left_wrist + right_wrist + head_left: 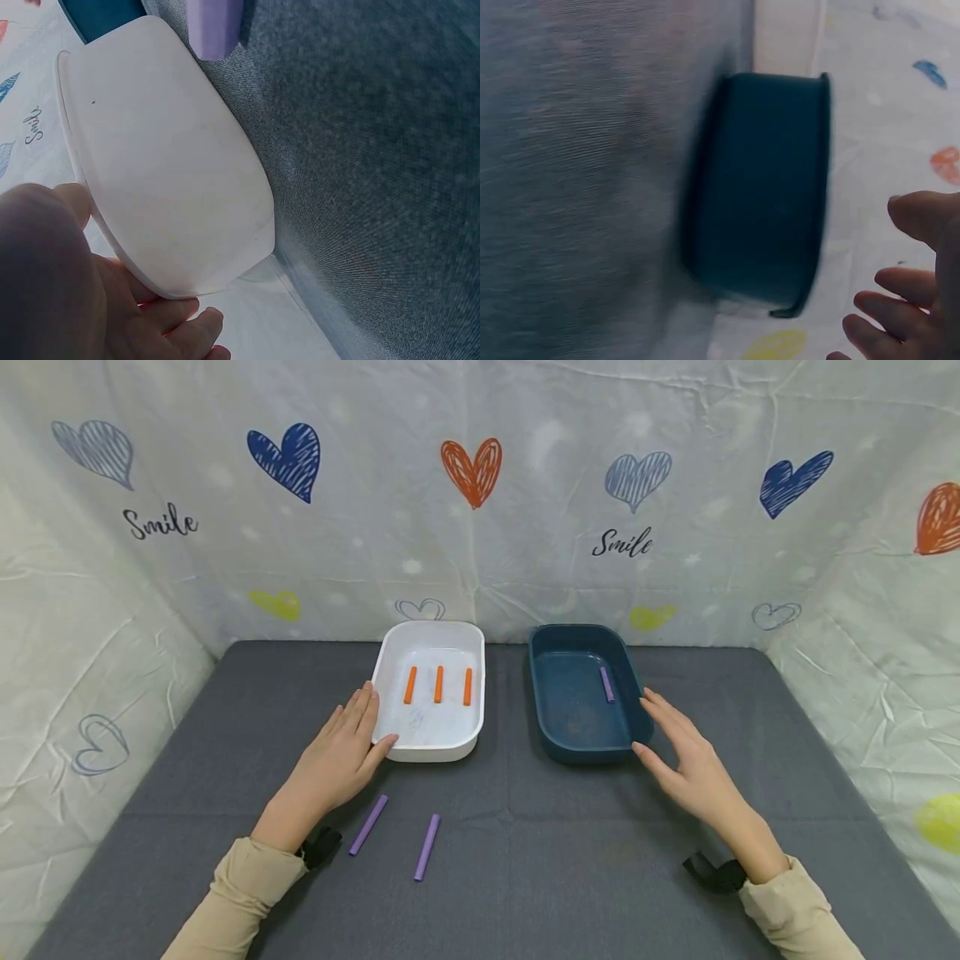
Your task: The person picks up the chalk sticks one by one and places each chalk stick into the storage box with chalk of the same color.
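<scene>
My left hand [341, 752] lies along the left side of a white basin [429, 755], fingers straight and thumb at its near left corner. In the left wrist view, its thumb and fingers meet the basin's rim [124, 262]. Three short orange sticks [438, 685] lie spaced apart inside. My right hand [690, 768] is beside the right wall of a dark blue basin [581, 758], fingers extended and spread. A gap shows between that hand and the blue basin in the right wrist view. One purple stick [607, 685] lies in the blue basin.
Two purple sticks, a left one [368, 825] and a right one [427, 848], lie on the grey tablecloth [570, 877] in front of the white basin. Behind the basins hangs a pale curtain [540, 577] printed with hearts, which also lines both sides.
</scene>
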A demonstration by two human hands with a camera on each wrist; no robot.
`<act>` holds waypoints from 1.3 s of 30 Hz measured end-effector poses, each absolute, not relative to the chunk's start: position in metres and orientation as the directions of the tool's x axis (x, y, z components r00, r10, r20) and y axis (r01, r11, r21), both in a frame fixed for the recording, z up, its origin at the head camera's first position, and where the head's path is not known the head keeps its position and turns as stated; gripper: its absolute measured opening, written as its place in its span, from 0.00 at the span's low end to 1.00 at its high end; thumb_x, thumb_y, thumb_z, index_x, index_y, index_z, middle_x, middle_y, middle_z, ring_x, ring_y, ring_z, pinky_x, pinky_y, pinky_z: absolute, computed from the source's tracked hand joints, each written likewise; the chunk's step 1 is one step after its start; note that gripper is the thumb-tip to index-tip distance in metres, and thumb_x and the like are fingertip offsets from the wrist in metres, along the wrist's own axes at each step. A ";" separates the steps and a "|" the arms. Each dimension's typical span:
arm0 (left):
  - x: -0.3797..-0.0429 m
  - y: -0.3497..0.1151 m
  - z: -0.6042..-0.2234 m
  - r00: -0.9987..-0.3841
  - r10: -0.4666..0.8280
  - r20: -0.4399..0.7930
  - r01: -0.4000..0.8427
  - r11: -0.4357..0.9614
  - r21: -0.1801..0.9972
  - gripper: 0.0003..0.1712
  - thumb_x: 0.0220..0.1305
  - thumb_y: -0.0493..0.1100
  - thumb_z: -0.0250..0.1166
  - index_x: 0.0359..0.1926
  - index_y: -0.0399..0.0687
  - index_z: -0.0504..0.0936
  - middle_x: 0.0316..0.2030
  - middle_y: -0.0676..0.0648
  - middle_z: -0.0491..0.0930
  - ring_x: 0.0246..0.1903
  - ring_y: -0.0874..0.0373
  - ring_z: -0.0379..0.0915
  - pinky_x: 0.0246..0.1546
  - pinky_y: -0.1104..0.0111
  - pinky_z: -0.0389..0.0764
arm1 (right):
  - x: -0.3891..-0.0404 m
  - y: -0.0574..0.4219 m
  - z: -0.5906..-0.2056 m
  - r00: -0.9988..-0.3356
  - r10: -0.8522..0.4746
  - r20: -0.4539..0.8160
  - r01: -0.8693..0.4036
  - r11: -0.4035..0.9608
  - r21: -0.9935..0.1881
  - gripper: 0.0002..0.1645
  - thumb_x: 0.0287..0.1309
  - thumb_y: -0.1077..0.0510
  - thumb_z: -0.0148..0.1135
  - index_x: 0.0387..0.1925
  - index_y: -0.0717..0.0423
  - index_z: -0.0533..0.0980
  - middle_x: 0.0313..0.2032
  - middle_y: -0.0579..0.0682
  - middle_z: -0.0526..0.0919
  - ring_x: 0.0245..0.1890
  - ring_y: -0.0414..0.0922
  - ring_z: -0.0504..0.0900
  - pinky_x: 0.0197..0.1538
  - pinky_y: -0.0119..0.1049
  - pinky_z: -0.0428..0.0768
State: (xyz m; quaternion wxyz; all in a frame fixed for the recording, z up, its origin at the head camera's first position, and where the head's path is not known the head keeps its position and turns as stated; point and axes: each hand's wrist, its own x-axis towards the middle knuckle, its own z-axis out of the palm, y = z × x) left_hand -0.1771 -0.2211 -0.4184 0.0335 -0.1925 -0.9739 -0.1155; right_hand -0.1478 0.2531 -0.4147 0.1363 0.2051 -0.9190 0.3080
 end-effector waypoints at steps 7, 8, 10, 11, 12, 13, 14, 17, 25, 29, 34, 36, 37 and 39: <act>-0.178 -0.222 -0.420 -0.923 0.369 0.110 0.385 0.900 0.203 0.44 0.78 0.58 0.45 0.75 0.27 0.44 0.76 0.32 0.40 0.75 0.38 0.37 0.73 0.45 0.46 | -0.146 0.261 -0.433 -0.916 -0.321 0.239 -0.400 0.701 -0.590 0.41 0.72 0.51 0.56 0.77 0.58 0.51 0.78 0.55 0.47 0.77 0.54 0.43 0.70 0.65 0.53; -0.178 -0.222 -0.420 -0.922 0.370 0.112 0.385 0.900 0.202 0.44 0.78 0.58 0.45 0.75 0.27 0.44 0.76 0.32 0.40 0.75 0.38 0.38 0.73 0.45 0.46 | -0.147 0.261 -0.435 -0.918 -0.321 0.235 -0.397 0.696 -0.599 0.41 0.72 0.51 0.56 0.77 0.58 0.52 0.78 0.55 0.47 0.77 0.54 0.43 0.70 0.65 0.53; -0.179 -0.222 -0.419 -0.922 0.371 0.113 0.387 0.900 0.203 0.44 0.78 0.58 0.45 0.75 0.27 0.44 0.76 0.32 0.40 0.75 0.38 0.38 0.72 0.45 0.47 | -0.147 0.261 -0.437 -0.917 -0.315 0.244 -0.397 0.689 -0.607 0.39 0.73 0.52 0.55 0.76 0.60 0.53 0.77 0.55 0.48 0.77 0.53 0.44 0.71 0.63 0.53; -0.179 -0.222 -0.419 -0.922 0.372 0.112 0.387 0.899 0.203 0.44 0.78 0.58 0.45 0.75 0.27 0.43 0.76 0.32 0.40 0.75 0.38 0.38 0.72 0.45 0.47 | -0.148 0.261 -0.438 -0.915 -0.310 0.257 -0.403 0.689 -0.602 0.38 0.73 0.52 0.55 0.76 0.61 0.55 0.77 0.55 0.50 0.77 0.53 0.45 0.72 0.61 0.53; -0.179 -0.222 -0.419 -0.921 0.372 0.111 0.388 0.899 0.204 0.44 0.78 0.58 0.45 0.75 0.27 0.43 0.76 0.32 0.40 0.75 0.38 0.38 0.72 0.45 0.47 | -0.149 0.261 -0.440 -0.912 -0.304 0.277 -0.411 0.690 -0.595 0.36 0.73 0.53 0.54 0.75 0.62 0.57 0.77 0.54 0.52 0.77 0.53 0.47 0.73 0.58 0.54; -0.178 -0.222 -0.418 -0.922 0.372 0.109 0.387 0.899 0.204 0.44 0.78 0.58 0.45 0.75 0.27 0.43 0.76 0.32 0.40 0.75 0.38 0.38 0.72 0.45 0.47 | -0.150 0.260 -0.441 -0.906 -0.296 0.302 -0.422 0.692 -0.586 0.34 0.73 0.54 0.54 0.74 0.64 0.59 0.76 0.54 0.54 0.76 0.53 0.48 0.74 0.53 0.54; -0.178 -0.222 -0.418 -0.922 0.372 0.108 0.387 0.899 0.206 0.44 0.78 0.58 0.45 0.75 0.27 0.43 0.76 0.32 0.40 0.75 0.38 0.38 0.72 0.45 0.47 | -0.151 0.260 -0.442 -0.897 -0.289 0.335 -0.437 0.694 -0.573 0.33 0.73 0.56 0.54 0.73 0.65 0.61 0.75 0.54 0.57 0.76 0.53 0.51 0.75 0.47 0.54; -0.178 -0.222 -0.417 -0.922 0.372 0.106 0.386 0.899 0.208 0.44 0.78 0.58 0.45 0.75 0.27 0.44 0.76 0.32 0.40 0.75 0.38 0.37 0.73 0.45 0.46 | -0.156 0.257 -0.444 -0.851 -0.276 0.447 -0.498 0.698 -0.515 0.28 0.71 0.60 0.56 0.68 0.66 0.67 0.71 0.56 0.66 0.73 0.53 0.59 0.74 0.39 0.55; -0.177 -0.221 -0.415 -0.921 0.374 0.108 0.389 0.896 0.214 0.44 0.78 0.57 0.46 0.75 0.26 0.44 0.76 0.32 0.41 0.75 0.38 0.38 0.73 0.45 0.46 | -0.166 0.249 -0.449 -0.711 -0.366 0.600 -0.633 0.705 -0.319 0.25 0.63 0.70 0.60 0.62 0.68 0.74 0.65 0.60 0.74 0.67 0.56 0.70 0.67 0.58 0.65; -0.176 -0.221 -0.415 -0.921 0.375 0.106 0.390 0.894 0.220 0.43 0.78 0.56 0.47 0.75 0.26 0.45 0.76 0.32 0.41 0.75 0.37 0.38 0.73 0.45 0.46 | -0.167 0.250 -0.452 -0.701 -0.414 0.580 -0.648 0.709 -0.278 0.24 0.66 0.67 0.59 0.62 0.68 0.74 0.65 0.59 0.73 0.67 0.55 0.69 0.68 0.55 0.64; -0.176 -0.221 -0.413 -0.921 0.375 0.100 0.388 0.895 0.219 0.44 0.78 0.57 0.46 0.75 0.27 0.44 0.76 0.32 0.40 0.75 0.38 0.38 0.73 0.45 0.45 | -0.168 0.252 -0.453 -0.684 -0.458 0.568 -0.680 0.682 -0.268 0.23 0.68 0.65 0.57 0.63 0.68 0.73 0.66 0.59 0.73 0.68 0.56 0.69 0.74 0.45 0.57; -0.176 -0.222 -0.412 -0.921 0.377 0.096 0.389 0.894 0.220 0.44 0.78 0.57 0.46 0.75 0.27 0.44 0.76 0.32 0.40 0.75 0.38 0.37 0.73 0.45 0.46 | -0.168 0.251 -0.453 -0.684 -0.463 0.563 -0.684 0.676 -0.275 0.23 0.69 0.64 0.56 0.62 0.69 0.73 0.65 0.60 0.73 0.67 0.56 0.69 0.75 0.42 0.54; -0.176 -0.222 -0.412 -0.921 0.378 0.094 0.390 0.894 0.222 0.44 0.78 0.57 0.46 0.75 0.27 0.44 0.76 0.32 0.40 0.75 0.38 0.37 0.73 0.45 0.46 | -0.168 0.251 -0.452 -0.686 -0.463 0.561 -0.682 0.677 -0.276 0.23 0.69 0.64 0.56 0.62 0.69 0.73 0.65 0.60 0.73 0.67 0.56 0.69 0.75 0.42 0.54; -0.176 -0.222 -0.411 -0.919 0.382 0.093 0.394 0.892 0.222 0.44 0.78 0.57 0.46 0.75 0.26 0.44 0.76 0.31 0.40 0.75 0.37 0.37 0.72 0.44 0.46 | -0.167 0.251 -0.452 -0.694 -0.461 0.553 -0.677 0.680 -0.282 0.23 0.69 0.64 0.56 0.62 0.69 0.73 0.65 0.60 0.73 0.67 0.56 0.69 0.74 0.44 0.55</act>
